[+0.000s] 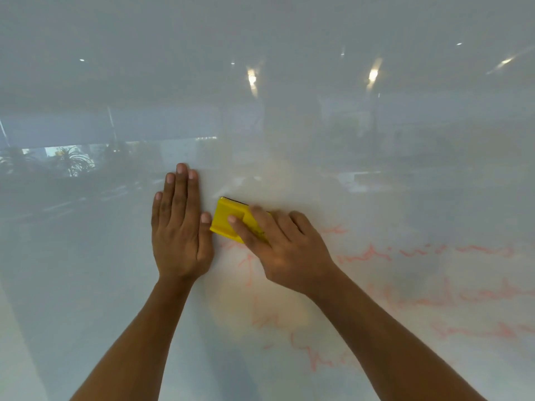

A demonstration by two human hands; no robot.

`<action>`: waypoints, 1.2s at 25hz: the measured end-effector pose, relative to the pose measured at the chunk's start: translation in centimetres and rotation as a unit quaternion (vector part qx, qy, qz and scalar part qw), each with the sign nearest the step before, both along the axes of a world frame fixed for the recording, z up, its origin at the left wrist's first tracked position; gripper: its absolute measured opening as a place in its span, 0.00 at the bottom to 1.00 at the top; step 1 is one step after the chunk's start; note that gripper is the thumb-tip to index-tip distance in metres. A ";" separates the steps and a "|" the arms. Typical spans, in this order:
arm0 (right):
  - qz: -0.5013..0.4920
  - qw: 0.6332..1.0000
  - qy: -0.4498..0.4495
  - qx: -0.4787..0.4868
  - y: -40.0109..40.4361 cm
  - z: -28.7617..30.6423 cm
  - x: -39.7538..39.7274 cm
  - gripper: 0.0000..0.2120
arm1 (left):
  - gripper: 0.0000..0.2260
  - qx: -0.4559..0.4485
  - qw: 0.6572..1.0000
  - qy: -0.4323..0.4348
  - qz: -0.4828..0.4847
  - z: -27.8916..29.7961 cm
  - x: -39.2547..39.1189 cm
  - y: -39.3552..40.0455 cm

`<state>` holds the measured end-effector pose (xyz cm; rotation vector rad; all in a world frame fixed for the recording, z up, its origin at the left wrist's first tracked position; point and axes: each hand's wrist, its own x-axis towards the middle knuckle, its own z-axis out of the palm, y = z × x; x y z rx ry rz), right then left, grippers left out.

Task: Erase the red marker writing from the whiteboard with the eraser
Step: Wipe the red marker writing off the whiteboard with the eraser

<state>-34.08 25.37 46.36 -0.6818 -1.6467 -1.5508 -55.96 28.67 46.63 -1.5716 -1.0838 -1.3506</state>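
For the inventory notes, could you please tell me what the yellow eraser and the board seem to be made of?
Eraser: likely moulded plastic, glossy yellow shell with a dark strip, perhaps felt, along its far edge. Whiteboard: smooth, glossy surface, possibly glass or coated panel; it mirrors ceiling lights and plants.

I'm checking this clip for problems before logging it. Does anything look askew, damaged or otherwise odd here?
Nothing stands out. The right hand grips the yellow eraser against the whiteboard, the left hand rests flat beside it, and the faint red marker writing lies below and to the right. The eraser sits tilted, which seems ordinary for wiping.
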 end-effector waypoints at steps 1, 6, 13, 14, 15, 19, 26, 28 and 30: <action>0.003 0.999 0.041 0.006 0.2 0.3 0.8 0.27 | 0.29 0.001 1.000 0.000 0.000 -0.1 0.0 0.0; 0.038 0.997 0.061 -0.024 0.2 -0.4 1.4 0.24 | 0.29 -0.010 1.000 0.000 -0.020 -0.5 -0.3 0.0; 0.022 0.986 0.164 0.016 -0.3 0.9 1.3 0.20 | 0.38 -0.022 0.999 0.027 -0.025 -1.2 -0.9 -0.1; 0.026 0.979 0.203 0.019 -0.3 0.6 0.1 0.20 | 0.39 -0.023 0.999 0.035 -0.022 -1.4 -1.1 -0.1; 0.034 0.974 0.225 0.013 -0.3 0.3 -1.0 0.19 | 0.40 -0.023 0.999 0.039 -0.022 -1.5 -1.2 -0.1; 0.054 0.995 0.087 -0.019 -0.7 -3.1 -2.8 0.23 | 0.40 -0.019 0.998 0.025 -0.045 -1.8 -1.3 -0.3; 0.045 0.984 0.171 -0.030 -0.2 -5.4 -4.9 0.22 | 0.38 -0.007 0.999 0.019 -0.040 -2.5 -1.5 -0.2; 0.041 0.996 0.073 -0.027 -0.5 -6.1 -4.9 0.24 | 0.38 -0.001 0.999 0.021 -0.041 -2.6 -1.5 -0.1; 0.027 0.998 0.053 -0.009 -0.5 -5.0 -4.0 0.25 | 0.37 0.004 0.999 0.023 -0.044 -2.6 -1.6 0.0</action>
